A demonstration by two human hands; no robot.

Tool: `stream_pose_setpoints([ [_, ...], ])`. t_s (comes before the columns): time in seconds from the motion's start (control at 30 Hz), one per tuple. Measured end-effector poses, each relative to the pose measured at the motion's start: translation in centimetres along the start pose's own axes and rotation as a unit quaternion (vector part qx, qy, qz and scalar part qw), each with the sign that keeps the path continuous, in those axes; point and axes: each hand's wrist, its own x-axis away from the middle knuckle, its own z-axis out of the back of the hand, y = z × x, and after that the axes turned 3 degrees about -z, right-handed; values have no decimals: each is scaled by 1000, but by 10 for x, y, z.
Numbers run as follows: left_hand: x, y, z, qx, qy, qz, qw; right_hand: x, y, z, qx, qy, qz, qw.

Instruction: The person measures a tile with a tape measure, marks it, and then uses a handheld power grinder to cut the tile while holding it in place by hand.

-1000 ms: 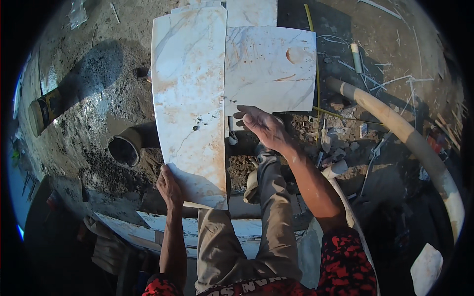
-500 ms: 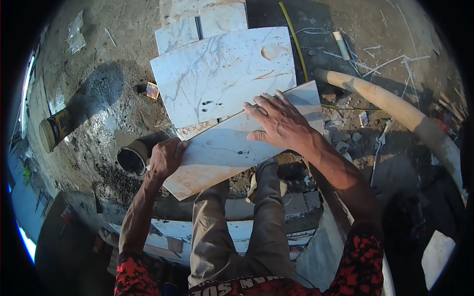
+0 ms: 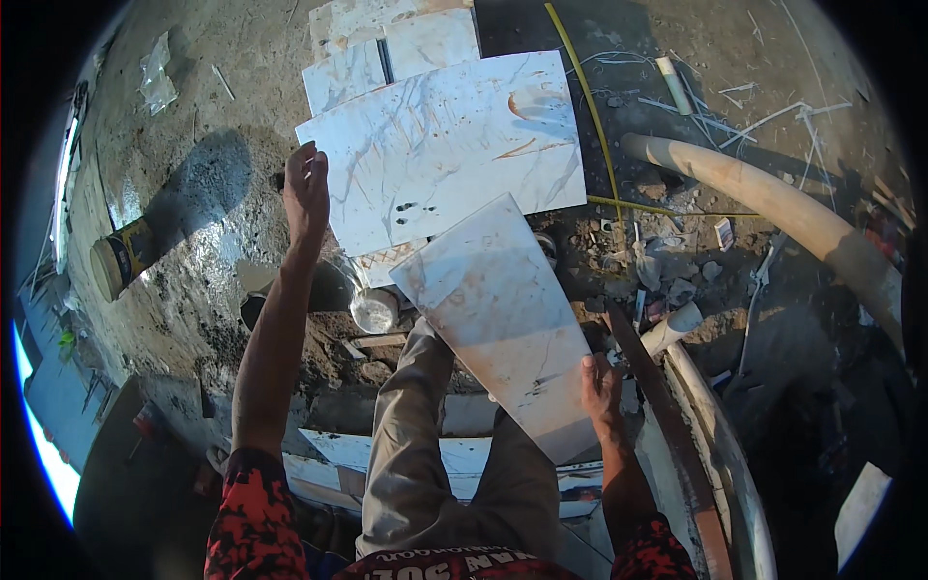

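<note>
Left hand (image 3: 306,188) empty, right hand (image 3: 601,390) gripping a marbled tile (image 3: 493,309)

At far left, a dark-and-yellow bucket (image 3: 118,259) sits on muddy ground (image 3: 184,280); next, the left hand is raised at the left end of a broad white slab (image 3: 445,145), fingers apart and holding nothing — I cannot tell whether they touch it. The slab lies crosswise, apparently kept flat by the ground and pieces around it; at centre, the tile is above the person's trousers (image 3: 411,454), its far corner overlapping the slab in view; its long axis slants from upper left, away from the body, to lower right. The right hand is clamped on its right long edge, near the close end — probably to steer it one-handed; some fingers are hidden. Far right, a pale pipe (image 3: 773,208) curves over rubble.
</note>
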Motion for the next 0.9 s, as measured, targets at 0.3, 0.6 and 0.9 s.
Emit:
stream_pose_setpoints([
  [0.3, 11, -179, -14, 162, -12, 306, 938, 39, 63, 30, 0, 137, -100, 985],
  [0.6, -36, -152, -19, 121, 79, 299, 943, 26, 24, 21, 36, 59, -242, 968],
  [0.9, -54, -192, -30, 64, 97, 298, 947, -8, 41, -6, 5, 111, -135, 985],
])
